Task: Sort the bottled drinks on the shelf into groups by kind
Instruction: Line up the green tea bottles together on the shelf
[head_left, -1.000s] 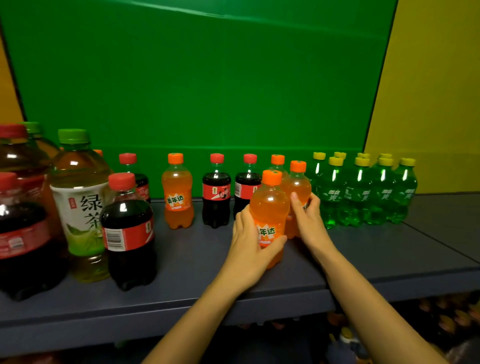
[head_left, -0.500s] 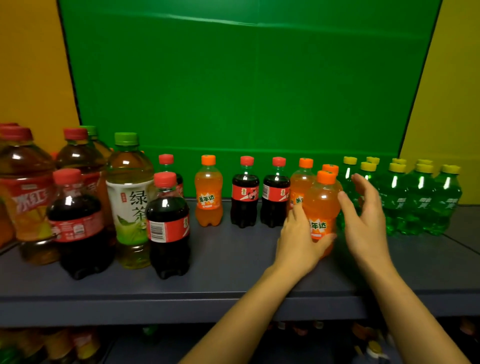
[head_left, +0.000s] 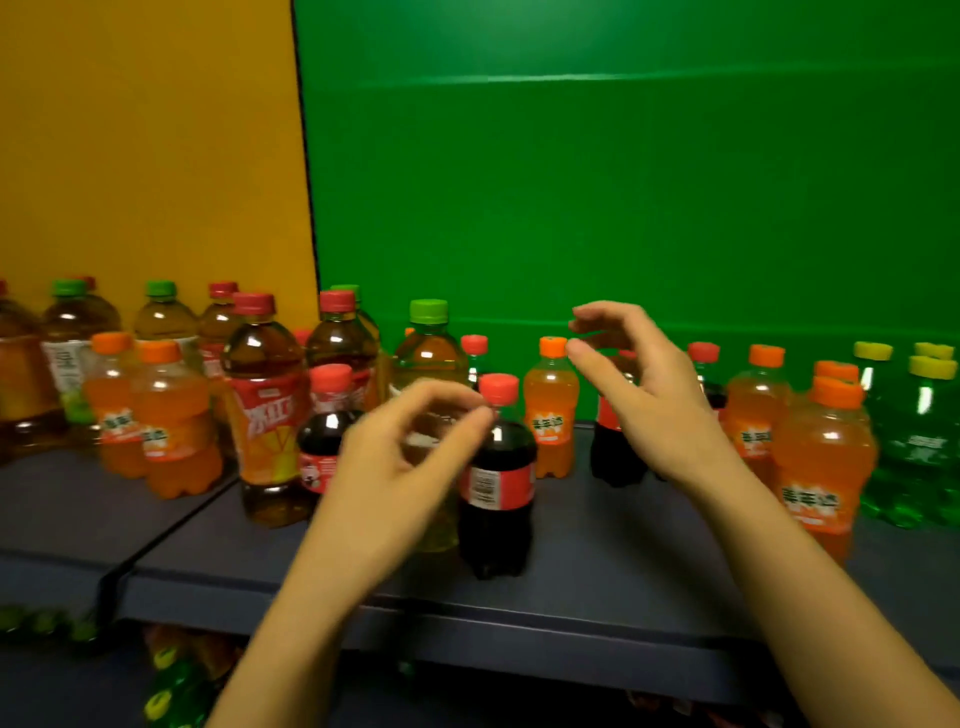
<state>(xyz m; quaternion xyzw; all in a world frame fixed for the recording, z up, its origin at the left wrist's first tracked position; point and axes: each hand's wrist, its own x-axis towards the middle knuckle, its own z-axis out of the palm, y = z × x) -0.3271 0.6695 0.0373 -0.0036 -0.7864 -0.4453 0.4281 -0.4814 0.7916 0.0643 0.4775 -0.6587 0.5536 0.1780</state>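
Holds nothing in left hand (head_left: 387, 480) or right hand (head_left: 652, 410), both loosely curved. Finds the front cola bottle (head_left: 496, 483) upright on the shelf (head_left: 597, 587), just right of the left hand's fingertips, farther from the right.

Dim shelf, soft motion blur, glints on bottle shoulders, wide-angle bowing at edges

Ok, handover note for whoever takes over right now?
Left hand: open, empty, beside the front cola bottle.
Right hand: open, empty, before a second cola bottle.
Done: green soda bottles grouped far right, orange soda cluster beside them.
To do: colas scattered; lone orange bottle in the middle, two orange bottles far left among unsorted tea bottles.
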